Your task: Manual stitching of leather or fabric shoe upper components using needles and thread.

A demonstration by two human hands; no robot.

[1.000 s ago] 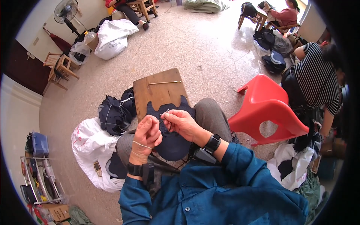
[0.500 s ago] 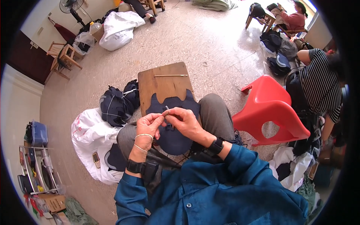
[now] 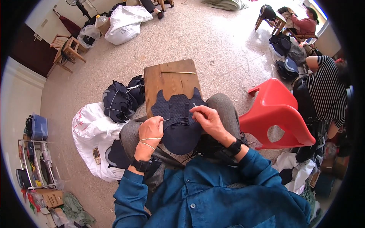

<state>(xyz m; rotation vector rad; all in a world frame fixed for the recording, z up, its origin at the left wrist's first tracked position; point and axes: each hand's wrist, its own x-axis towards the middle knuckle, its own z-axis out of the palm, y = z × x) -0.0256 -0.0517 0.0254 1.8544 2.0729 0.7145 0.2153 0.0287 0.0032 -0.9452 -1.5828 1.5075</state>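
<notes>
Pinched a thin pale tip [image 3: 167, 120] in the left hand [image 3: 151, 128] and a short grey tip [image 3: 194, 105] in the right hand [image 3: 210, 121], holding both apart. Had the navy cloth [image 3: 181, 139] lying between and below the 2 hands, with the far, 2-pointed end on the wooden surface [image 3: 173, 82] and dark string [image 3: 180, 122] across the middle.

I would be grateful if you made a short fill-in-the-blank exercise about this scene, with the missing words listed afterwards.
1. The fabric between the left hand and the right hand is dark ____.
2. The thin stick lies on a board made of ____.
3. The large plastic chair beside the person is coloured ____.
4. The phone lies on the person's ____ side.

Missing words: blue; wood; red; left.
</notes>
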